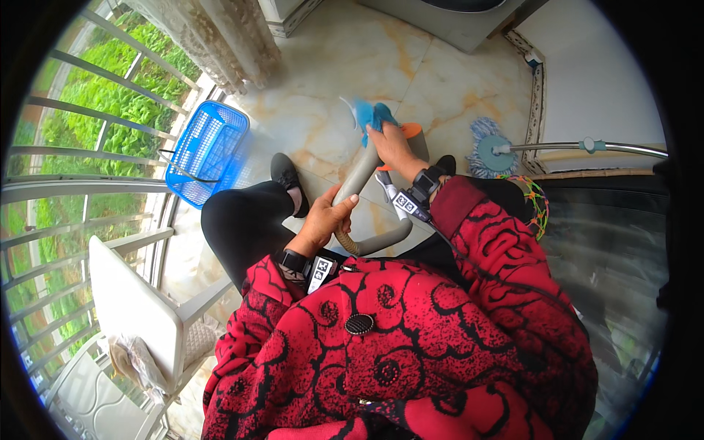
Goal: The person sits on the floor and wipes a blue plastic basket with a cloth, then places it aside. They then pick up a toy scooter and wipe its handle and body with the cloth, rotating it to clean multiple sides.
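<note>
My left hand (325, 219) is wrapped around the lower part of a thick grey tube (358, 175), just above a ribbed, bent section. My right hand (391, 144) holds a crumpled blue cloth (371, 116) against the tube's upper end. Behind the right hand is a grey part with orange edges (419, 144), partly hidden; whether it joins the tube I cannot tell. A white fitting (387, 186) and a lower curved grey tube (385, 237) show between my legs. A thin white piece (348, 107) sticks out beside the cloth, blurred.
A blue plastic basket (208, 154) stands on the marbled tile floor by the barred window at left. A mop with a round head (494, 153) lies at right. A white chair (137, 308) is lower left, a lace curtain (220, 38) upper left, a grey appliance (456, 22) at top.
</note>
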Motion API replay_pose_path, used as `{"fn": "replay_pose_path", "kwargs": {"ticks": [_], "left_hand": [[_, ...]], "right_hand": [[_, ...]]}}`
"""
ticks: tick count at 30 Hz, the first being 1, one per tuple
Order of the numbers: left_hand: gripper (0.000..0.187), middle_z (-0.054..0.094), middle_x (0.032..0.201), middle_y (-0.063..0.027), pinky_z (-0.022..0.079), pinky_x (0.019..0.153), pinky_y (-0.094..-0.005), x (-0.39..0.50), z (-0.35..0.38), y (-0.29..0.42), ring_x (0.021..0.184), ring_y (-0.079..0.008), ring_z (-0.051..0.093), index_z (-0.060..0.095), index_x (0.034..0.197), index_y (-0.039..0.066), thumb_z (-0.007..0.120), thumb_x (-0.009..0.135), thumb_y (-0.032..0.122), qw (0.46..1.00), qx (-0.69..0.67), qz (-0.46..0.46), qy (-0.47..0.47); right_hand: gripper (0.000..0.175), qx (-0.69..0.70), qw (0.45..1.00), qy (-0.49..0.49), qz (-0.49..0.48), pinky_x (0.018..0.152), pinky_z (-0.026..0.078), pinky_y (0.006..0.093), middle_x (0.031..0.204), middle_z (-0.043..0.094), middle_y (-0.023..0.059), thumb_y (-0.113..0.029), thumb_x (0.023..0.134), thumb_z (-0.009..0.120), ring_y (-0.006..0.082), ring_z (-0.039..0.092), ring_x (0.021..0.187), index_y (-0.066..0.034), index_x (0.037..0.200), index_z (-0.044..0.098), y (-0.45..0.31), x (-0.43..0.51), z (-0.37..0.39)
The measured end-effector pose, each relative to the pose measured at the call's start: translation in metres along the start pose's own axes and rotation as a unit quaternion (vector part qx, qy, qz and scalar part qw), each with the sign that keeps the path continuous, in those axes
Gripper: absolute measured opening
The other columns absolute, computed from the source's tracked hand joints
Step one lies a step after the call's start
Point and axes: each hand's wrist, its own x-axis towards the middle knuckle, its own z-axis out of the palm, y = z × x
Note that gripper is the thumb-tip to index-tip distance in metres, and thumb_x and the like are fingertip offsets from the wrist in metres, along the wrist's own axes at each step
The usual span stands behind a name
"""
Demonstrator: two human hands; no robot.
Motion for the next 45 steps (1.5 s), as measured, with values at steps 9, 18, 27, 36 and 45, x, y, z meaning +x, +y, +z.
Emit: {"fn": "replay_pose_path", "kwargs": {"ticks": [9, 18, 27, 36, 45], "left_hand": [[0.056, 0.049, 0.062, -0.0019, 0.045, 0.043, -0.0268, 0.007, -0.007, -0.014, 0.047, -0.0117, 0.050, 0.040, 0.129, 0.003, 0.064, 0.085, 0.028, 0.993, 0.085, -0.028, 0.074], [0.072, 0.044, 0.064, 0.0002, 0.045, 0.047, -0.0288, 0.004, -0.003, -0.018, 0.050, -0.0125, 0.048, 0.030, 0.138, 0.008, 0.067, 0.082, 0.032, 1.000, -0.024, -0.015, 0.003], [0.068, 0.045, 0.063, -0.0012, 0.045, 0.046, -0.0306, 0.011, 0.015, -0.019, 0.049, -0.0144, 0.049, 0.025, 0.141, 0.013, 0.063, 0.086, 0.027, 0.999, -0.034, 0.013, 0.011], [0.061, 0.047, 0.066, -0.0012, 0.046, 0.045, -0.0292, 0.014, 0.012, -0.024, 0.048, -0.0128, 0.050, 0.033, 0.135, 0.009, 0.063, 0.086, 0.029, 0.999, -0.028, 0.027, 0.029], [0.050, 0.049, 0.066, -0.0039, 0.045, 0.046, -0.0292, 0.008, 0.011, -0.016, 0.050, -0.0145, 0.051, 0.047, 0.103, 0.010, 0.048, 0.086, 0.057, 0.998, -0.038, 0.050, -0.029]], "right_hand": [[0.037, -0.093, 0.961, 0.108, -0.235, 0.093, 0.040, 0.0402, 0.118, 0.051, 0.0237, -0.002, 0.080, 0.053, 0.0403, 0.050, 0.107, 0.0041, 0.116, 0.050, 0.005, -0.042, 0.016], [0.044, -0.210, 0.944, 0.041, -0.253, 0.099, 0.033, 0.0462, 0.130, 0.045, 0.0157, -0.003, 0.075, 0.060, 0.0427, 0.038, 0.120, 0.0014, 0.118, 0.050, -0.016, -0.068, 0.008], [0.042, -0.143, 0.938, -0.046, -0.313, 0.101, 0.032, 0.0463, 0.127, 0.049, 0.0132, -0.003, 0.074, 0.059, 0.0424, 0.034, 0.125, 0.0029, 0.115, 0.052, -0.018, -0.089, -0.004], [0.036, -0.135, 0.939, -0.043, -0.314, 0.101, 0.031, 0.0450, 0.126, 0.050, 0.0136, -0.003, 0.080, 0.057, 0.0394, 0.036, 0.125, 0.0013, 0.116, 0.053, -0.014, -0.082, 0.000], [0.037, -0.103, 0.946, -0.034, -0.306, 0.101, 0.031, 0.0433, 0.126, 0.050, 0.0131, -0.002, 0.080, 0.056, 0.0386, 0.036, 0.125, -0.0002, 0.117, 0.052, -0.012, -0.086, 0.002]]}}
